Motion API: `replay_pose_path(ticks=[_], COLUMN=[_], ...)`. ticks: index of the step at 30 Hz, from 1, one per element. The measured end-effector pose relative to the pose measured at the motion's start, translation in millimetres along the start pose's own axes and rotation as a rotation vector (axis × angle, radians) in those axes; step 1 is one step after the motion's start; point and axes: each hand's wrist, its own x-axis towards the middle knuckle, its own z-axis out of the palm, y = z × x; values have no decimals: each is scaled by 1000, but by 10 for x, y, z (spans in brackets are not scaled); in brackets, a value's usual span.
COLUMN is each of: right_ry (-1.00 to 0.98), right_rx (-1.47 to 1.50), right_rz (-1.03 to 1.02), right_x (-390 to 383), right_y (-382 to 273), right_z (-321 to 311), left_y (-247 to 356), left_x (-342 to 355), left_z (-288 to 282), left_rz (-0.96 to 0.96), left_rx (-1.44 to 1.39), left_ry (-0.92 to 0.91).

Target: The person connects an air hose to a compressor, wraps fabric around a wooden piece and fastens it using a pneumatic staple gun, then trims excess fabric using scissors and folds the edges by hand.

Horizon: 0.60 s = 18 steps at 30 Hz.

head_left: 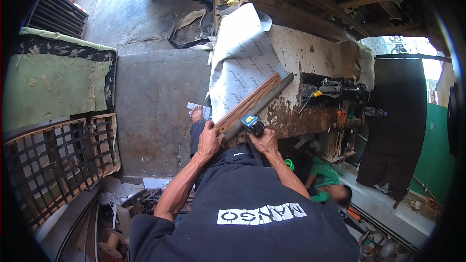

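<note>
Gripping the near end of a brown wooden strip w/ the left hand rn, fingers closed round it. Right hand is wrapped round a blue/black power tool just to the right of that; can't tell if its tip touches anything, too hidden. The strip runs diagonally, near left to far right, over a white printed sheet on a workbench w/ peeling paint. A dark grey bar lies alongside on the strip's right, approx parallel.

Other stuff: dark metal tool w/ a yellow bit farther right on the bench, co-worker in a green top down near right. Over on the left, a pale green padded panel, plus a wooden frame w/ woven dark straps nearer.
</note>
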Motion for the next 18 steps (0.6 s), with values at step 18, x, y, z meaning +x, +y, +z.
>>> replay_pose_path(ticks=[18], right_ry=[-10], right_rx=[-12], right_rz=[47], right_x=[-311], right_y=[-72], right_z=[234], left_y=[-101], left_x=[142], left_z=[-118], left_rz=[45], left_rx=[8], left_ry=[-178])
